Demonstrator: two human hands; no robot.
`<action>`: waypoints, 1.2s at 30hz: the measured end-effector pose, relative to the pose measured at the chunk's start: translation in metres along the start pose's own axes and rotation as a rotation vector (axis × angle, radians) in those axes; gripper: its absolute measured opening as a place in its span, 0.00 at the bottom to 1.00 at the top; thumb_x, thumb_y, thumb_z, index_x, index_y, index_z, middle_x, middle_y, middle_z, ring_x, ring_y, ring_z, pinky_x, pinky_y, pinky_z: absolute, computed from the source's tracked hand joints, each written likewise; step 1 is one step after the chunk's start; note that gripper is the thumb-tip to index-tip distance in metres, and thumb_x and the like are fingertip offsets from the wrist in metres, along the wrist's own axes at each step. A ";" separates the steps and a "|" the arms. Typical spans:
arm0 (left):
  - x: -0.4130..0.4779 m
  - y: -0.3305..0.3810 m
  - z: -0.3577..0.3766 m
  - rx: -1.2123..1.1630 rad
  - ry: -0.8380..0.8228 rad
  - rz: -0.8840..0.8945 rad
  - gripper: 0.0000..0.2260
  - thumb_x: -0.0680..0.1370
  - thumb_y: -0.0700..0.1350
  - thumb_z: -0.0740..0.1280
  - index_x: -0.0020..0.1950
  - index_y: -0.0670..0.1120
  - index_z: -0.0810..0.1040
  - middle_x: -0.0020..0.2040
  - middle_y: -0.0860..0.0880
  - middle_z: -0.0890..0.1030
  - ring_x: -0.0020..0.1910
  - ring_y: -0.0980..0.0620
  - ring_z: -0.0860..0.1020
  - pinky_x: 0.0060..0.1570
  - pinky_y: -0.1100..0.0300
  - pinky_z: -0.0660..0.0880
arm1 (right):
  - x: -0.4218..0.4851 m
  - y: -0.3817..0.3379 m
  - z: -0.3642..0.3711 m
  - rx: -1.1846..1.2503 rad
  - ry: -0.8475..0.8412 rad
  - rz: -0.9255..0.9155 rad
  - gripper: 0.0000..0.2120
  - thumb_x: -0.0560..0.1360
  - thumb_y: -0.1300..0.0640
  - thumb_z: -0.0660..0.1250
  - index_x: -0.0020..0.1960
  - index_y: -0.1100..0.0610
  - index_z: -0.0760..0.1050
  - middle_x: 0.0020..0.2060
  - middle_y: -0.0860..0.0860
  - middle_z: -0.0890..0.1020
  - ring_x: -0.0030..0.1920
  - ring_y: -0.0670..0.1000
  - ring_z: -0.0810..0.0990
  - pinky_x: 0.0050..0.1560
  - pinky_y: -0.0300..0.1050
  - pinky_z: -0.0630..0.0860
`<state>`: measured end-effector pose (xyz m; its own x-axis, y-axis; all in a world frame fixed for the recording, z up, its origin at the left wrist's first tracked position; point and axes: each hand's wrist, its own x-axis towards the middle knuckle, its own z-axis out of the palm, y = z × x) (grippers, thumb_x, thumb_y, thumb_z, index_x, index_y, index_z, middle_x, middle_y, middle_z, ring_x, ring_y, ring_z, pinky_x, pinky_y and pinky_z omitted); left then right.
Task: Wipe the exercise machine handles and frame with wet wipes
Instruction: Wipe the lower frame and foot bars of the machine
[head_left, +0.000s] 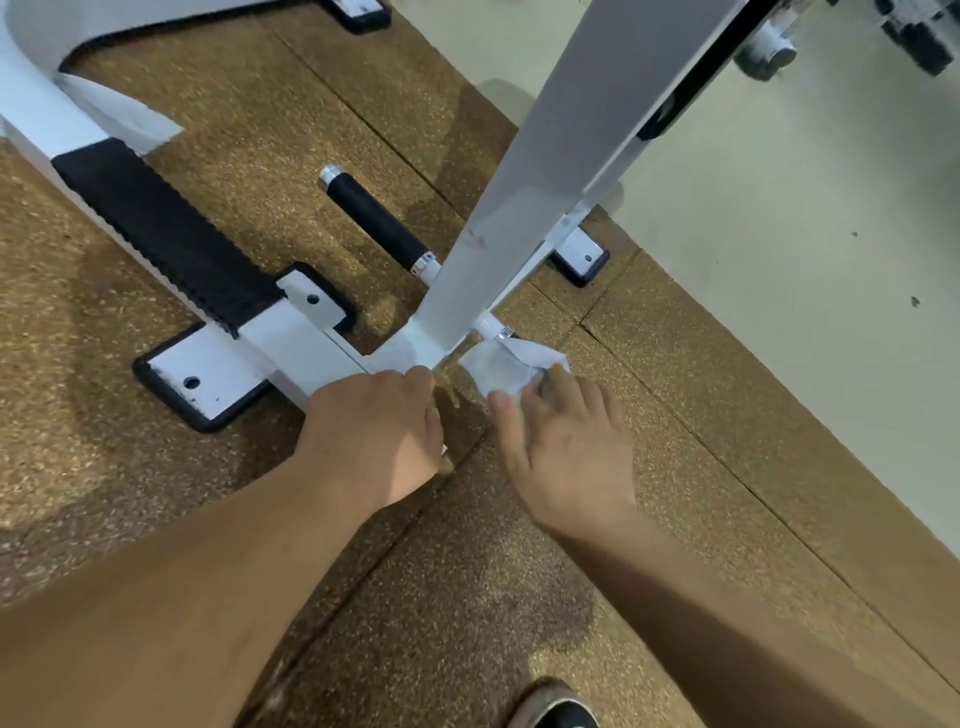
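Brown speckled rubber floor tiles (519, 597) fill the view, meeting a pale surface on the right. The white exercise machine frame (545, 156) slopes down to its base joint in the centre, with a black ribbed strip (166, 234) on its left rail. The left hand (379, 431) rests at that joint, fingers curled under; whether they grip anything I cannot tell. The right hand (566, 447) pinches the wet wipe (498, 371) between thumb and fingers, just right of the joint. A black handle (376, 223) juts out behind. A shoe toe (556, 709) shows below.
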<state>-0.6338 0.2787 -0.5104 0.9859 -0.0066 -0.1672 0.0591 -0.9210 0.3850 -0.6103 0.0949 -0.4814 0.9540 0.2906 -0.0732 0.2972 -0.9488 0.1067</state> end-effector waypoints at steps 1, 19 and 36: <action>0.000 0.000 0.001 0.005 0.000 -0.002 0.08 0.84 0.55 0.55 0.49 0.51 0.66 0.39 0.53 0.73 0.40 0.50 0.76 0.40 0.55 0.74 | 0.010 0.003 -0.004 0.066 0.059 0.019 0.35 0.86 0.38 0.43 0.48 0.57 0.83 0.53 0.55 0.81 0.55 0.59 0.80 0.61 0.58 0.77; 0.002 0.004 0.003 0.055 0.019 -0.048 0.10 0.83 0.55 0.54 0.46 0.52 0.64 0.37 0.53 0.70 0.36 0.51 0.71 0.35 0.56 0.65 | 0.055 0.007 0.023 0.111 -0.034 -0.083 0.23 0.85 0.47 0.57 0.75 0.58 0.65 0.60 0.55 0.79 0.56 0.58 0.80 0.49 0.49 0.76; 0.001 0.001 0.010 0.066 0.099 -0.026 0.10 0.83 0.56 0.54 0.46 0.53 0.62 0.34 0.53 0.70 0.34 0.51 0.72 0.33 0.58 0.67 | 0.116 0.023 -0.006 0.574 -0.714 0.411 0.09 0.86 0.60 0.57 0.49 0.61 0.72 0.43 0.55 0.75 0.42 0.53 0.75 0.50 0.50 0.77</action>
<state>-0.6341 0.2743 -0.5192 0.9950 0.0531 -0.0841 0.0775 -0.9440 0.3206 -0.4931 0.1078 -0.4819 0.6759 -0.0367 -0.7361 -0.2936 -0.9295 -0.2232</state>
